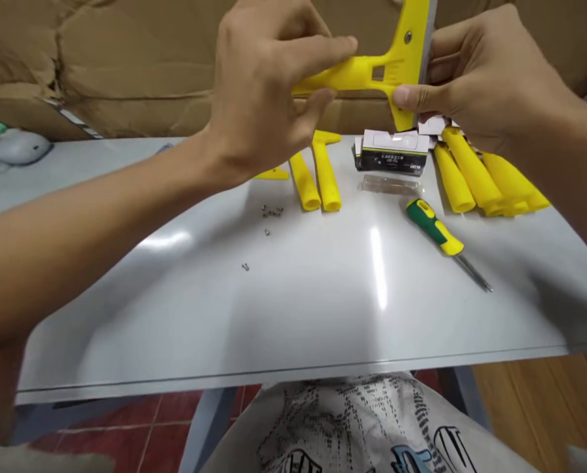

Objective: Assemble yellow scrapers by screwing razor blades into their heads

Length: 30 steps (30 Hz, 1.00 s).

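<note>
Both hands hold a yellow scraper [351, 73] up above the far part of the table. My left hand [268, 85] is closed around the handle, its index finger stretched along it. My right hand [480, 72] pinches the wide head, thumb on the yellow face and fingers behind the metal blade edge. One screw [408, 37] shows in the head. Below on the table are yellow handles [327, 174], a small black-and-white box [392, 152] and a clear plastic case [390, 184]. A green and yellow screwdriver [436, 228] lies to the right, its tip toward me.
Several small screws [272, 213] lie scattered left of the middle of the white table [303, 315]. More yellow handles [470, 174] are piled at the right, under my right forearm. A cardboard wall [135, 66] stands behind the table. A grey plush toy [22, 146] is at the far left.
</note>
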Tool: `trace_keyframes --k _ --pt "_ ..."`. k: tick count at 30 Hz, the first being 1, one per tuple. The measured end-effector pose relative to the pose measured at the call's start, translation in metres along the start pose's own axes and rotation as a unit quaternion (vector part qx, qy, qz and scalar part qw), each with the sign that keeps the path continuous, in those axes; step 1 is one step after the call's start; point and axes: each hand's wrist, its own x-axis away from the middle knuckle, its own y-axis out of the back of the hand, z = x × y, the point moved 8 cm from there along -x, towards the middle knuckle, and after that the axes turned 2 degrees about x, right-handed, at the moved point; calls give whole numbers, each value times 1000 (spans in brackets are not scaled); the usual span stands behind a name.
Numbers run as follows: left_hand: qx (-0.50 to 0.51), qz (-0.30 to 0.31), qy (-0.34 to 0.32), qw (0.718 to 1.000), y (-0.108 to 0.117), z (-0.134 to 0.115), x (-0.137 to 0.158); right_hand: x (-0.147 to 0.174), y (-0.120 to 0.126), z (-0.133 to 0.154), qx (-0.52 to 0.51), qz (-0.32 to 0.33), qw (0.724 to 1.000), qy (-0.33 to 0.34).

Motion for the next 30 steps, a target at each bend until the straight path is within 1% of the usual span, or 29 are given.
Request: trace_keyframes --k 2,4,7,8,9,10,11,12,13,14,15,17,20,21,23,25,26,27,29,30 --pt "-45 32 -11 998 -6 -4 -12 -10 2 3 14 -5 1000 -12" --pt "-111 62 -27 992 -14 -3 -28 -24 4 3 37 -2 999 -29" --pt "-207 111 -49 971 -30 13 -47 -44 8 -2 45 5 999 -20" --pt "-216 114 -51 968 -32 20 -50 -47 9 -6 50 10 999 -13" --pt "-213 109 -52 970 -33 25 -51 -49 10 -12 79 15 997 -7" --pt "-206 99 -52 972 -32 30 -52 -47 11 -18 138 24 990 2" --pt "-202 86 -53 974 -30 34 -51 -44 10 -24 230 47 972 16" --pt "-208 75 -57 974 -27 37 -49 -37 7 -31 339 74 937 33" --pt "-223 72 -63 970 -25 40 -46 -29 3 -38 447 111 886 55" --pt "-242 72 -70 965 -23 43 -44 -19 -4 -46 526 154 833 77" --pt "-257 73 -80 960 -21 46 -41 -10 -7 -52 560 179 805 86" --pt "-252 63 -108 959 -17 48 -38 5 -14 -60 603 210 763 100" --pt "-198 39 -134 970 -16 47 -38 16 -24 -66 632 228 732 116" --pt "-181 41 -133 974 -19 47 -39 17 -25 -68 632 228 731 120" --pt "-151 54 -123 979 -28 47 -43 15 -22 -72 624 213 741 124" --pt "-123 68 -114 983 -37 46 -47 10 -15 -73 598 186 768 133" --pt "-101 82 -108 986 -42 45 -49 8 -9 -72 571 168 792 137" --pt "-72 92 -102 988 -45 43 -51 4 -2 -70 532 146 822 138" --pt "5 118 -76 990 -50 37 -51 -3 16 -64 424 99 892 118" --pt "49 130 -48 989 -52 33 -50 -6 24 -60 359 77 925 97"
